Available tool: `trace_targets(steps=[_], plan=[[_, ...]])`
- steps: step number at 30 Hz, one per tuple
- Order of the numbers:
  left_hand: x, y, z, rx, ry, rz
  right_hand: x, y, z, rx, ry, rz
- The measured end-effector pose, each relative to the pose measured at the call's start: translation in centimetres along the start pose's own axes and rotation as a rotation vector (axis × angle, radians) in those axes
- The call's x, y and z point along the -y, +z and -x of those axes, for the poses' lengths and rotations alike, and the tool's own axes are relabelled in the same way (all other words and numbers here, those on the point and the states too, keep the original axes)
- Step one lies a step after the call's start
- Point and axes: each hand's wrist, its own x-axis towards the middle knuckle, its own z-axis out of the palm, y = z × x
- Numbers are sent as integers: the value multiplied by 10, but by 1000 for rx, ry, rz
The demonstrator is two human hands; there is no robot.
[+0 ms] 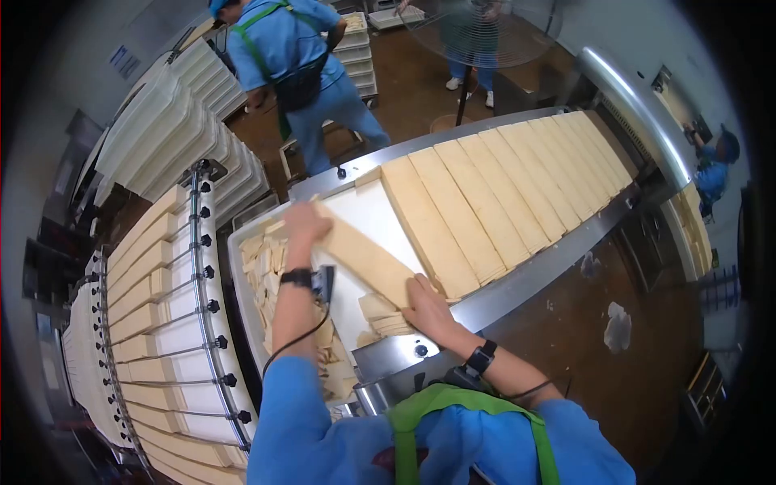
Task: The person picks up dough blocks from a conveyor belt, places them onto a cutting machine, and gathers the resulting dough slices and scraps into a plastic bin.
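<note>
A long, pale, flat strip of dough [368,259] lies at a slant over the white belt [378,212]. My left hand [305,224], slightly blurred, is closed on its far left end. At the near right end, the fingers of my right hand [427,309] are closed around the strip's edge. Just right of it, a row of similar dough strips [485,202] lies side by side along the belt. Small cut pieces of dough [385,315] sit beside my right hand. Below my left forearm, a white bin [240,250] holds many dough scraps [267,257].
On the left, another conveyor [182,323] carries dough strips under a metal bar with black knobs [212,307]. Stacked white trays [158,133] stand behind it. A co-worker in blue [295,61] is beyond the belt, near a large fan [477,32]. A metal roller [634,113] spans the far end.
</note>
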Motion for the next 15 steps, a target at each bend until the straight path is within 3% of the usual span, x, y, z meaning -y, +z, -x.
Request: trace_targets(steps=[1, 4, 6, 8, 10, 13, 15], plan=[[44, 3, 15, 88, -60, 98, 0, 2, -9, 5, 18, 56], [107, 51, 61, -187, -27, 611, -4, 3, -32, 60, 122, 163], [114, 109, 76, -460, -115, 1115, -12, 9, -46, 91, 153, 245], [122, 131, 93, -613, -171, 1099, 6, 10, -56, 131, 94, 265], [118, 99, 141, -700, -262, 1374, 35, 11, -60, 34, -68, 328], [163, 79, 204, -1088, -196, 1424, 104, 22, -57, -35, -371, 246], [198, 42, 270, -1256, -423, 1156, 163, 34, -44, 56, -479, 170]])
